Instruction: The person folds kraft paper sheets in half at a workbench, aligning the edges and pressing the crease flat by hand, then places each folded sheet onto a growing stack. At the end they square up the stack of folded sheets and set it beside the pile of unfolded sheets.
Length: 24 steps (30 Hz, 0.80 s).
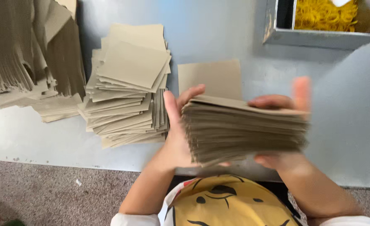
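- Head view: both hands hold one thick stack of tan card sheets (pixel 243 129) clear above the grey bench (pixel 339 125), near its front edge.
- Left hand (pixel 177 125): clamped on the stack's left edge, thumb on top, fingers curled over the top sheet, palm against the side.
- Right hand (pixel 283 129): closed on the right edge, thumb over the top, remaining fingers below; motion-blurred, so exact finger placement cannot be told.
- Stack is roughly level, edges mostly squared; a few lower sheets jut out at the front-left corner.
- Handling judgement: single sheets look thin, light and stiff enough to hold flat; the bundle as a whole looks moderately heavy. Smooth faces likely slide on each other, so a loose grip would let it fan or spill. Best taken at two opposite edges, pinched top to bottom, as now.
- One single card sheet (pixel 210 77) lies flat on the bench just behind the held stack.
- An untidy pile of card sheets (pixel 128 83) sits to the left, fanned and skewed.
- A larger slumped heap of cards (pixel 26 54) occupies the far left.
- Metal tray (pixel 318 38) of yellow rubber bands (pixel 325 14) at upper right, well apart.
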{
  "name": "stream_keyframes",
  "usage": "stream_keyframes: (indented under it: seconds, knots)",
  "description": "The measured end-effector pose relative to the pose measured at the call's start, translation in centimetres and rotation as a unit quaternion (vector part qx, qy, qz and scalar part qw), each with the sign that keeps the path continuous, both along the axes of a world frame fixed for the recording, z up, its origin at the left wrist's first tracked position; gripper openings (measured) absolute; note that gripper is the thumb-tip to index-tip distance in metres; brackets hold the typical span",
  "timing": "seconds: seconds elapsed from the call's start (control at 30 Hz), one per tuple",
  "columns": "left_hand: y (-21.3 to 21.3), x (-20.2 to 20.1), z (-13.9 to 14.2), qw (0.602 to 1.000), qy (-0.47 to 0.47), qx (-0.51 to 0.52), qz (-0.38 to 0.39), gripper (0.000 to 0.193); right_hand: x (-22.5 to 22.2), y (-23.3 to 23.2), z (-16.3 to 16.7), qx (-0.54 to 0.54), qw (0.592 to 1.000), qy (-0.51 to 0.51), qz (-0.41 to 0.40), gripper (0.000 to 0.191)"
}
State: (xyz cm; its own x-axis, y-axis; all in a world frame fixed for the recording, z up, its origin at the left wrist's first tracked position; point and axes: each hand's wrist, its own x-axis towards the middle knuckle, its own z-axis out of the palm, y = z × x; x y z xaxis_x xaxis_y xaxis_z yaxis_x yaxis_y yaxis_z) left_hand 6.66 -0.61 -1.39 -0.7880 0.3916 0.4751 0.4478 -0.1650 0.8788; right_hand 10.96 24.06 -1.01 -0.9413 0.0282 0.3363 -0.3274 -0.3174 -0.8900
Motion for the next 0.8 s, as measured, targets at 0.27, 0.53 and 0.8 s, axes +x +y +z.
stream_keyframes:
  seconds: [0.27,0.53,0.8]
  knots:
    - [0.8,-0.5,-6.7,0.988,-0.137,-0.005,0.068,0.123,-2.5,-0.9,-0.1,0.102,0.994,-0.025,-0.02,0.115]
    - [0.5,0.7,-6.7,0.997,-0.032,0.018,0.068,0.115,-2.1,-5.5,12.3,0.745,0.613,0.241,-0.106,0.095]
    - [1.0,1.1,-7.5,0.993,-0.006,-0.013,0.115,0.08,-3.7,1.3,8.7,0.559,0.826,0.07,0.016,0.113]
